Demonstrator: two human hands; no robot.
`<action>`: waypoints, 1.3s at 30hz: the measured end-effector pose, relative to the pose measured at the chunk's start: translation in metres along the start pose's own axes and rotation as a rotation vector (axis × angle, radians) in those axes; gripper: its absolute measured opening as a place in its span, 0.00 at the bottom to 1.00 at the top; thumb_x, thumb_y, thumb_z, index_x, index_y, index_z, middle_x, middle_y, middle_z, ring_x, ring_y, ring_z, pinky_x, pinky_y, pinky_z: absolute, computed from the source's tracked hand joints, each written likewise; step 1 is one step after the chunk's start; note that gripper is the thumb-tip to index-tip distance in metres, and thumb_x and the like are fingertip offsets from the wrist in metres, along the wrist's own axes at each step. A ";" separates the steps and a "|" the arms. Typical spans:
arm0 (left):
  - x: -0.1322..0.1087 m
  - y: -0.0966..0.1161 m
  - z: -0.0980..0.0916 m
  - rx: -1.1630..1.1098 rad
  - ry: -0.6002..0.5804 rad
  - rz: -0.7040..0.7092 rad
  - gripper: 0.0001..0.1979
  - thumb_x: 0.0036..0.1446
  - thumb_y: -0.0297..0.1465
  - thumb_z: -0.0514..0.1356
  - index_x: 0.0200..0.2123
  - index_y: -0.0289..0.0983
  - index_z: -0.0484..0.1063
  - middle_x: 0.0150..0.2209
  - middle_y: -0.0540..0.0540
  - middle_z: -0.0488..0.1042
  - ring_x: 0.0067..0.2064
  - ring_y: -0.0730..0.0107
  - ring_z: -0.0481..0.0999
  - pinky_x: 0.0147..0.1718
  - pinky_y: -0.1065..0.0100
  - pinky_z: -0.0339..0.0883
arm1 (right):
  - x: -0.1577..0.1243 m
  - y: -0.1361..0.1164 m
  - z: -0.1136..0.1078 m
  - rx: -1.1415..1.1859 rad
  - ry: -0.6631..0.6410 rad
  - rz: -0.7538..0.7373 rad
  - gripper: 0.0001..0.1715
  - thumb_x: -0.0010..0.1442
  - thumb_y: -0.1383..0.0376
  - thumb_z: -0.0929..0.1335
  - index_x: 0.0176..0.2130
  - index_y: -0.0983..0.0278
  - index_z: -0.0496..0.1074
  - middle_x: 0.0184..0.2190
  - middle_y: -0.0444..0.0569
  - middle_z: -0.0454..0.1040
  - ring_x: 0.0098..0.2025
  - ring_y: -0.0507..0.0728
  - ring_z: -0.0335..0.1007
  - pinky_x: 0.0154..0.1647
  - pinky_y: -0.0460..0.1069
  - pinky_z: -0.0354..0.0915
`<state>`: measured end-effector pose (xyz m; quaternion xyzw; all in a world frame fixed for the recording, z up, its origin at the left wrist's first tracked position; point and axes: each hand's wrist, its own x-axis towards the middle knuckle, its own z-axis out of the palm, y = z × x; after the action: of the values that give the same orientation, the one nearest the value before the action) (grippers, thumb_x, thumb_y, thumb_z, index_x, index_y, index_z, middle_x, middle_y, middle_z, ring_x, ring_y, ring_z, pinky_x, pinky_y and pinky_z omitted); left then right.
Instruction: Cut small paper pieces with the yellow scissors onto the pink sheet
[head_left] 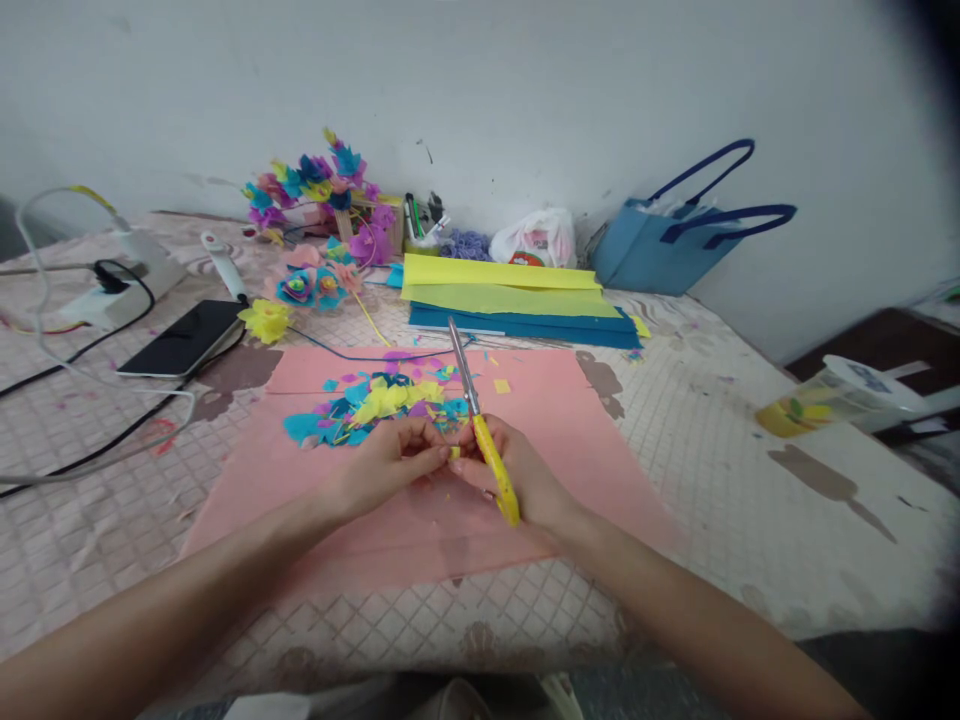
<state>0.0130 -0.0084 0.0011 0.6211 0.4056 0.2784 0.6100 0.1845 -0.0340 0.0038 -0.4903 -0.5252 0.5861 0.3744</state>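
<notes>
My right hand [517, 470] grips yellow-handled scissors [480, 425], their metal blades pointing away from me toward the paper stack. My left hand [394, 460] is closed in a pinch, and both hands meet at a tiny yellow scrap [454, 452] held between the fingertips. Both hands hover over a pink paper sheet [570, 440] spread on the table. Just beyond my fingers lies a heap of yellow, blue and magenta paper cuttings [375, 405].
Stacked yellow and blue paper sheets [510, 295] lie behind, with a blue bag [675, 245] at the right. Paper flowers [315, 190] stand at the back left. A phone [184, 337], cables and power strip [120, 285] sit at left; a plastic cup [832, 395] lies at right.
</notes>
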 end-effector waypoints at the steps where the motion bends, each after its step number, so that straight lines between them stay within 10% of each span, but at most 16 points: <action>1: 0.000 -0.001 0.000 0.020 0.019 0.019 0.12 0.51 0.38 0.60 0.26 0.34 0.67 0.25 0.50 0.71 0.26 0.74 0.70 0.25 0.71 0.64 | 0.000 0.000 0.000 -0.013 0.009 -0.011 0.17 0.43 0.64 0.72 0.31 0.62 0.61 0.24 0.38 0.61 0.23 0.47 0.56 0.22 0.43 0.53; 13: -0.001 0.001 0.001 0.003 0.081 0.056 0.10 0.50 0.37 0.63 0.27 0.35 0.71 0.28 0.47 0.75 0.31 0.69 0.74 0.31 0.69 0.65 | 0.002 -0.001 -0.003 0.008 0.017 0.022 0.14 0.45 0.66 0.70 0.30 0.61 0.61 0.26 0.40 0.64 0.23 0.48 0.56 0.19 0.43 0.52; 23: 0.000 0.009 -0.016 -0.292 0.161 0.003 0.11 0.50 0.36 0.65 0.28 0.33 0.70 0.29 0.46 0.77 0.33 0.70 0.77 0.37 0.67 0.70 | -0.005 -0.006 -0.007 0.060 -0.145 -0.044 0.20 0.55 0.49 0.66 0.34 0.62 0.60 0.25 0.39 0.60 0.20 0.46 0.54 0.19 0.43 0.54; 39: -0.004 0.032 -0.030 -0.463 0.401 0.110 0.11 0.46 0.33 0.68 0.26 0.34 0.69 0.28 0.46 0.79 0.34 0.67 0.79 0.39 0.65 0.72 | -0.013 -0.013 -0.001 -0.311 -0.121 -0.093 0.21 0.52 0.49 0.68 0.28 0.62 0.61 0.20 0.40 0.58 0.22 0.49 0.52 0.21 0.45 0.51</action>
<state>-0.0096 0.0064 0.0362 0.4193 0.4094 0.5129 0.6273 0.1872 -0.0446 0.0188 -0.4815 -0.6533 0.5082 0.2884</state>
